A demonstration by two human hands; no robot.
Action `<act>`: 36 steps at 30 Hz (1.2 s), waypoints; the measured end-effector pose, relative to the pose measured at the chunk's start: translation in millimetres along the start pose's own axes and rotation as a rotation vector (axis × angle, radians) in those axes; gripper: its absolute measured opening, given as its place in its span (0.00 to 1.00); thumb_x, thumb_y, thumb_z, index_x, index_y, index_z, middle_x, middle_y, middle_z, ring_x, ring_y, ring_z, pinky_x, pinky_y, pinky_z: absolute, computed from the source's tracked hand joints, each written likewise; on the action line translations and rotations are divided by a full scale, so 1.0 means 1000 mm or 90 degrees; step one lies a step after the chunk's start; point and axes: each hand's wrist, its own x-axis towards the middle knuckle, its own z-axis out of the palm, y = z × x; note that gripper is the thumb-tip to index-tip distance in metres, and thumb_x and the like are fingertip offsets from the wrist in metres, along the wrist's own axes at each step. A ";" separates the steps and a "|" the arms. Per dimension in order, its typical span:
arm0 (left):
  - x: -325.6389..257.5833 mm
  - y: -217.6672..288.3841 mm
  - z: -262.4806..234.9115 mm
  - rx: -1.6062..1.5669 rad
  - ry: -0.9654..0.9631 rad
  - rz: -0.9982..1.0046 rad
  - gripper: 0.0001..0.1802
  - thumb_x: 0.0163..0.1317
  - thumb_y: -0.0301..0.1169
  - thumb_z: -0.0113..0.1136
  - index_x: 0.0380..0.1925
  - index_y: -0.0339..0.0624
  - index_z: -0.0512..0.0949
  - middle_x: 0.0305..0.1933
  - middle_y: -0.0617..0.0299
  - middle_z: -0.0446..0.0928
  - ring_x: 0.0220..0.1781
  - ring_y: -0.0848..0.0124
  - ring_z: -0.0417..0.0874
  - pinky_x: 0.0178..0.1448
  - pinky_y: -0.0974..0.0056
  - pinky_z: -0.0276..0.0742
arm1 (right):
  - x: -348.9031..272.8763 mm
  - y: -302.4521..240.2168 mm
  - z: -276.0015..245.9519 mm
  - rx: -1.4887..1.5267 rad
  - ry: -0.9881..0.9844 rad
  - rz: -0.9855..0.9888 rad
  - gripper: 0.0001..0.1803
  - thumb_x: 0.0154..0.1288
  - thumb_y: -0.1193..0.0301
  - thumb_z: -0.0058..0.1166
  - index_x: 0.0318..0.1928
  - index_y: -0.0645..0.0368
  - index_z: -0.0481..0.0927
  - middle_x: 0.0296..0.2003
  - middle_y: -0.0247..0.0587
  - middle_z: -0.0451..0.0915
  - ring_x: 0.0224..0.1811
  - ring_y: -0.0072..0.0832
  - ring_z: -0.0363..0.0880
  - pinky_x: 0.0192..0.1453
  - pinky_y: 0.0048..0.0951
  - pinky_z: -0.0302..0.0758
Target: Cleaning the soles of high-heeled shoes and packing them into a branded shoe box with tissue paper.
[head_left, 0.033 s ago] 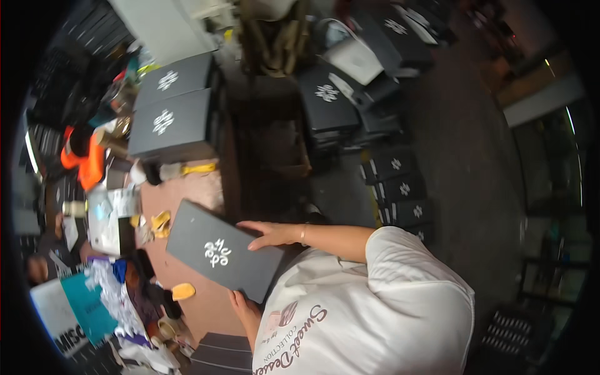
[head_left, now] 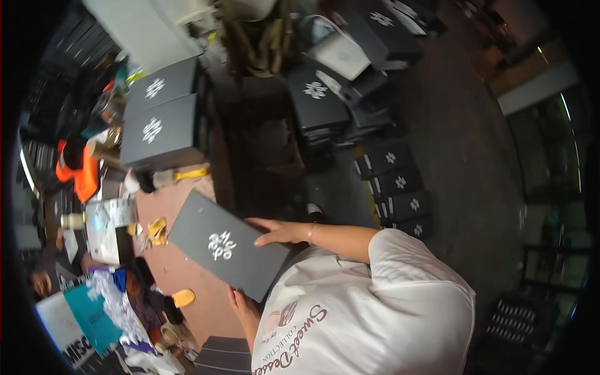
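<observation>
A dark grey, flat rectangular box [head_left: 206, 259] with a white printed emblem is held tilted in front of my white shirt, above the reddish-brown table. My right hand [head_left: 275, 231], a thin bracelet at its wrist, grips the box's far long edge, thumb on the top face. My left hand [head_left: 242, 306] holds the near edge, its fingers partly hidden under the box. Whether the box has a separate lid, I cannot tell.
Two stacks of large dark boxes [head_left: 164, 128] stand at the table's far end, near a yellow-handled brush [head_left: 190, 174]. Yellow scraps [head_left: 184, 297] lie on the tabletop [head_left: 187, 319]. More boxes [head_left: 400, 183] are piled on the floor to the right. A person [head_left: 42, 282] is at far left.
The box has turned slightly in my hands, and my right hand sits a little further right. The surroundings shift slightly with my head.
</observation>
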 end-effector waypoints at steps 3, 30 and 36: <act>0.018 -0.001 0.041 0.087 -0.125 -0.060 0.26 0.68 0.37 0.52 0.62 0.36 0.63 0.54 0.56 0.72 0.53 0.68 0.75 0.58 0.63 0.70 | -0.092 0.017 -0.034 0.315 0.216 0.041 0.41 0.60 0.58 0.57 0.69 0.56 0.54 0.63 0.46 0.63 0.64 0.33 0.64 0.65 0.35 0.65; -0.008 -0.172 0.209 0.596 -0.292 -0.385 0.25 0.64 0.39 0.58 0.54 0.31 0.72 0.41 0.58 0.78 0.39 0.73 0.79 0.43 0.69 0.75 | -0.456 0.377 -0.251 0.441 0.968 0.459 0.21 0.65 0.55 0.51 0.54 0.49 0.70 0.46 0.34 0.74 0.39 0.32 0.79 0.46 0.49 0.69; -0.021 -0.180 0.137 0.524 -0.254 -0.424 0.26 0.63 0.40 0.60 0.54 0.33 0.72 0.43 0.59 0.78 0.39 0.73 0.79 0.44 0.68 0.75 | -0.389 0.384 -0.192 0.264 0.761 0.499 0.17 0.65 0.57 0.52 0.50 0.50 0.73 0.40 0.30 0.77 0.36 0.27 0.80 0.31 0.34 0.71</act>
